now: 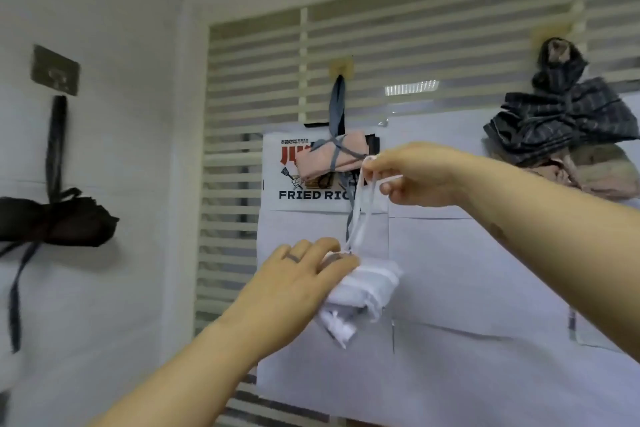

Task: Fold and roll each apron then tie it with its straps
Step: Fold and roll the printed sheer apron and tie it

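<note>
White apron roll (360,291) gripped by left hand (298,277); right hand (412,173) pinches its strap (358,218) upward.

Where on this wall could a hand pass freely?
Bare room lies between the black apron and the pink apron, and below the plaid apron. Crowded under the pink apron, where left hand and right hand hold the white apron.

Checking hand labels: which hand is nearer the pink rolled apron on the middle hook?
Right. The right hand pinches the white strap just beside the pink rolled apron's right end in this view; the left hand is well below it, gripping the white rolled apron.
</note>
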{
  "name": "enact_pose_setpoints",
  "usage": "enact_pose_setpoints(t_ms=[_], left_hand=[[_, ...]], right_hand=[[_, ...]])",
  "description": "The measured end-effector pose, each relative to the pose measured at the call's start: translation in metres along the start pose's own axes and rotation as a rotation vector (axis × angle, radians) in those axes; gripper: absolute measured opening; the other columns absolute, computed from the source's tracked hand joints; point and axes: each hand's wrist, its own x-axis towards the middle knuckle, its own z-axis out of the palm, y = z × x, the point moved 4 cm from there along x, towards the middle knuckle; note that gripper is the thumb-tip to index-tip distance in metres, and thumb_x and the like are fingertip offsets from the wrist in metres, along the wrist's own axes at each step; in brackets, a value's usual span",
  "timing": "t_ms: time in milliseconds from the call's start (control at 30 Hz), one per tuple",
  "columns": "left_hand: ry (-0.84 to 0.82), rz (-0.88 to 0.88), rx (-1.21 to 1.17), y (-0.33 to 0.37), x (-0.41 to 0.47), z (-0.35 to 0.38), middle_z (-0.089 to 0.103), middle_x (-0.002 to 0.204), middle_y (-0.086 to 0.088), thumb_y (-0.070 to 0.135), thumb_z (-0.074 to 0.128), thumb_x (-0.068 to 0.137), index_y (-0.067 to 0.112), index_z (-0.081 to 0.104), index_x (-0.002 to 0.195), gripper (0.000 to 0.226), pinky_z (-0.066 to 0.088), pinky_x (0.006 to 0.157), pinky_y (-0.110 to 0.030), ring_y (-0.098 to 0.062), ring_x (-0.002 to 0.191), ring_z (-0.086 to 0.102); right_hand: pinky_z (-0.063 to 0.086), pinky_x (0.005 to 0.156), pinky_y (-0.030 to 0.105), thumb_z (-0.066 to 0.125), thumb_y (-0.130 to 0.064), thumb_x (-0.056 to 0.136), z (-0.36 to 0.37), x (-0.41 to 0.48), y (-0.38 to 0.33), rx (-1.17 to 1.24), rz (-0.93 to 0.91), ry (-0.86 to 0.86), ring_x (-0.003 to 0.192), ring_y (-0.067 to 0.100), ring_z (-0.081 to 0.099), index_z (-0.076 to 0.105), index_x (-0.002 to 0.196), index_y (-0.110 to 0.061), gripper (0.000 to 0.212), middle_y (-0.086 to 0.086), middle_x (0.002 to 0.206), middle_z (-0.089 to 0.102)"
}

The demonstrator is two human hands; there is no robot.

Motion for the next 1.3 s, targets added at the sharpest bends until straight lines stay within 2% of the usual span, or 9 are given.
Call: enact_pose_setpoints(t_ms=[100,200,300,500,667,800,900,1133,1300], left_hand=[[-0.057,0.055,0.129,-0.015,-0.014,-0.016,0.048,0.126,-0.005,0.015,0.074,0.048,0.023,0.048,0.130,0.086,0.044,0.076,-0.036,-0.026,0.089,0.057],[-0.132,0.091,0.195,-0.041,-0.031,-0.030,0.045,0.132,-0.004,0.052,0.076,0.050,0.031,0.047,0.128,0.086,0.038,0.096,-0.042,-0.026,0.106,0.048],[-0.097,-0.036,0.177,-0.090,-0.052,-0.061,0.039,0.131,0.003,0.072,0.054,0.065,0.036,0.043,0.127,0.073,0.030,0.106,-0.048,-0.023,0.117,0.038],[-0.279,-0.780,-0.410,-0.173,-0.085,-0.086,0.047,0.119,0.017,0.046,0.062,0.083,0.039,0.024,0.143,0.071,0.049,0.088,-0.025,-0.011,0.106,0.058],[-0.277,-0.788,-0.419,-0.225,-0.105,-0.100,0.062,0.104,0.008,0.022,0.053,0.083,0.034,0.053,0.124,0.043,0.052,0.061,-0.025,-0.011,0.072,0.062],[-0.523,-0.712,-0.146,-0.261,-0.111,-0.117,0.061,0.098,0.002,0.023,0.051,0.088,0.027,0.059,0.111,0.025,0.046,0.073,-0.029,-0.020,0.088,0.058],[-0.664,-0.710,-0.081,-0.292,-0.109,-0.134,0.061,0.111,-0.003,0.025,0.052,0.090,0.026,0.056,0.124,0.034,0.047,0.079,-0.031,-0.020,0.092,0.056],[-0.299,-0.754,-0.081,-0.373,-0.113,-0.161,0.049,0.117,0.002,0.029,0.068,0.086,0.032,0.047,0.136,0.055,0.043,0.079,-0.021,-0.013,0.096,0.052],[-0.144,-0.789,-0.177,-0.401,-0.122,-0.140,0.059,0.111,0.003,0.024,0.068,0.085,0.025,0.060,0.114,0.029,0.050,0.064,-0.019,-0.013,0.091,0.060]], right_hand=[[0.053,0.054,0.020,0.050,-0.013,0.098,0.045,0.014,-0.033,0.038,-0.044,-0.130,0.064,0.013,0.068,0.056,0.101,-0.004,0.011,0.012,0.097,0.058],[0.058,0.081,0.033,0.050,-0.011,0.096,0.089,0.022,-0.060,-0.012,-0.191,-0.199,0.077,0.018,0.068,0.057,0.096,-0.004,0.009,0.010,0.091,0.060],[0.056,0.087,0.037,0.051,-0.010,0.095,0.132,0.031,-0.085,0.023,-0.304,-0.219,0.075,0.017,0.066,0.056,0.090,-0.009,0.007,0.005,0.082,0.059],[0.052,0.092,0.043,0.053,-0.012,0.094,0.200,0.055,-0.117,0.175,-0.434,-0.146,0.070,0.017,0.063,0.055,0.080,-0.013,0.014,0.004,0.075,0.059],[0.054,0.087,0.040,0.052,-0.013,0.096,0.245,0.082,-0.134,0.263,-0.524,-0.083,0.070,0.017,0.063,0.056,0.077,-0.014,0.019,0.003,0.073,0.060],[0.056,0.081,0.039,0.052,-0.005,0.095,0.286,0.114,-0.147,0.260,-0.560,-0.049,0.061,0.014,0.057,0.057,0.073,-0.010,0.024,0.005,0.069,0.055],[0.057,0.082,0.040,0.053,-0.005,0.095,0.318,0.138,-0.162,0.272,-0.551,-0.013,0.063,0.017,0.057,0.059,0.073,-0.010,0.023,0.006,0.068,0.057],[0.056,0.084,0.036,0.047,-0.006,0.098,0.345,0.197,-0.208,0.243,-0.588,0.187,0.066,0.013,0.061,0.064,0.102,-0.004,0.018,0.011,0.088,0.062],[0.053,0.089,0.040,0.046,-0.002,0.094,0.374,0.234,-0.218,0.125,-0.610,0.203,0.083,0.027,0.063,0.066,0.114,-0.004,0.028,0.013,0.090,0.064]])
